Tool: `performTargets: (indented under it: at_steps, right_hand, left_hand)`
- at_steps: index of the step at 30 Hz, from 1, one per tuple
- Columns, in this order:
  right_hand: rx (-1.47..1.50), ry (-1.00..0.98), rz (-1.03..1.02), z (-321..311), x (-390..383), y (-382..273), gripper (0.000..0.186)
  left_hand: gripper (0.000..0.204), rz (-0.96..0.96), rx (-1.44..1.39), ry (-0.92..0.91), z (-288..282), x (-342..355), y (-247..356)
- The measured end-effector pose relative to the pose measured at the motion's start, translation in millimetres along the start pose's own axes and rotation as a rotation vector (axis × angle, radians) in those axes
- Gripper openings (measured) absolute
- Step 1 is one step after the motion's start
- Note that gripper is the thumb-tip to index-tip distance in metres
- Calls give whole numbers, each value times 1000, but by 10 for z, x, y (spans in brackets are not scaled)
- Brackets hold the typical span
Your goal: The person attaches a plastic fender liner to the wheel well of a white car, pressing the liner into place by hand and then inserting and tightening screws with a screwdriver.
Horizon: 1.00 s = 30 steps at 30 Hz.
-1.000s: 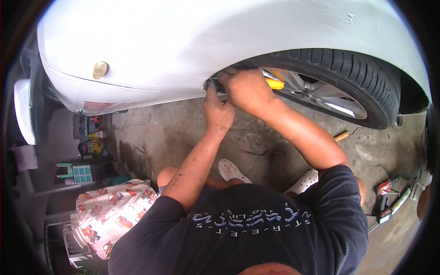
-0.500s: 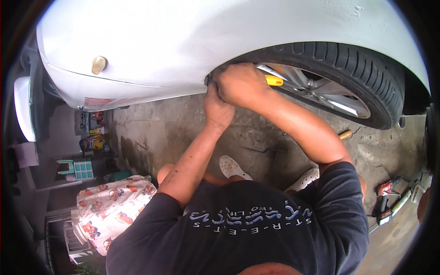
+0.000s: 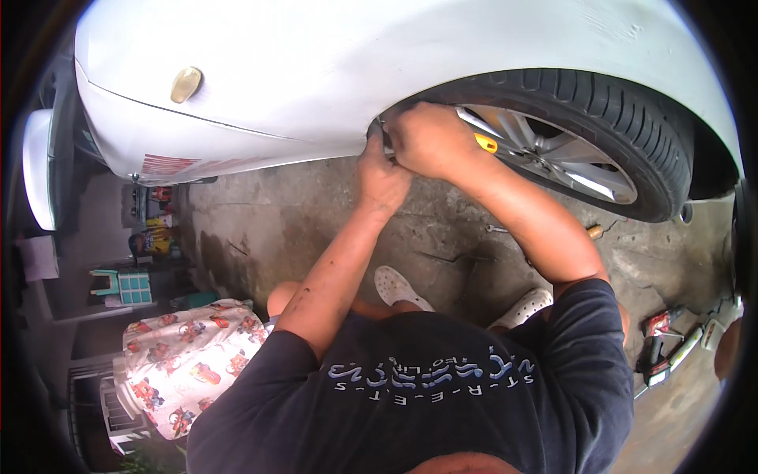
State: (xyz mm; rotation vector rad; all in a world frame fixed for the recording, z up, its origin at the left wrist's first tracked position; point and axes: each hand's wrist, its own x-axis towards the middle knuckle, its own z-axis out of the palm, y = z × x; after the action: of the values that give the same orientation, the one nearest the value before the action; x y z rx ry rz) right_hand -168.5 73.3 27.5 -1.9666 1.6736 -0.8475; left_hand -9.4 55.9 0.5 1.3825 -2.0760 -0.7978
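My right hand is closed in a fist at the front edge of the wheel arch on a white car. The end of a yellow handle sticks out behind it; the tool's other end is hidden. Just below and left, my left hand is closed against the fender's lower corner, thumb up along the edge. What its fingers grip is hidden. Beside my hands is the black tyre with its silver spoked rim.
A gold-coloured oval piece is on the car's side. On the concrete floor lie a small wrench, a wooden-looking handle and red-and-black tools at right. At left stand a cloth-covered item and a green-and-white stool.
Both hands have shifted slightly right in the picture, staying at the wheel-arch edge. My left thumb now shows more clearly, and the wrench on the floor has come into sight.
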Motion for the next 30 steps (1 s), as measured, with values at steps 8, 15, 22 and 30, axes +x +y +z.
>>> performTargets:
  at_steps: [8,15,22,30]
  right_hand:
    - [-80,-716,19,379,-155,901,32]
    - [-601,-642,409,1668,-1017,2164,60]
    - [-644,-536,210,1882,-1375,2676,40]
    - [-614,-787,475,2167,-1896,2757,28]
  left_hand:
    - [88,22,-83,97,214,-59,-53]
    - [100,232,69,168,171,-348,-430]
    - [63,47,-204,27,-28,-735,-918]
    - [42,-253,-30,-59,-129,-755,-1311]
